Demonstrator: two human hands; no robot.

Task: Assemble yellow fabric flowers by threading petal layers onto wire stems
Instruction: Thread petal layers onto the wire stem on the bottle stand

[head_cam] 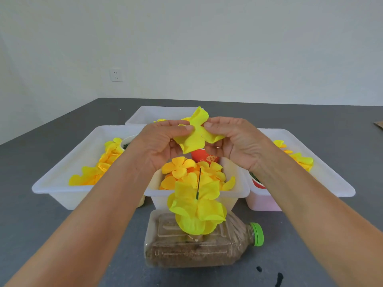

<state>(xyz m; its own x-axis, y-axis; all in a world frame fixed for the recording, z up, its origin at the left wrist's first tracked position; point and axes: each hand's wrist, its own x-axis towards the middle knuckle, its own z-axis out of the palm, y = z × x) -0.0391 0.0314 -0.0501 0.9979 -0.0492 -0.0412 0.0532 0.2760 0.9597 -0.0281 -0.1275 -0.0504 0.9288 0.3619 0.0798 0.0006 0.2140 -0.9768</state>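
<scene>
Both hands pinch 1 yellow petal layer (198, 134) between them: left hand (160, 141) on its left edge, right hand (234, 141) on its right. It's held above the wire stem (198, 184), which stands up through stacked petals (196, 208) over a bottle (199, 243) on the counter (310, 235).

Table (51, 224): the dark grey top you work on.
Wall (207, 48): pale, behind it.
Socket (116, 75): white, low on the wall to your left.
Black marks (278, 279): on the table near you, right of centre.
Brown corner (379, 123): at the far right edge; can't tell what it is.
</scene>
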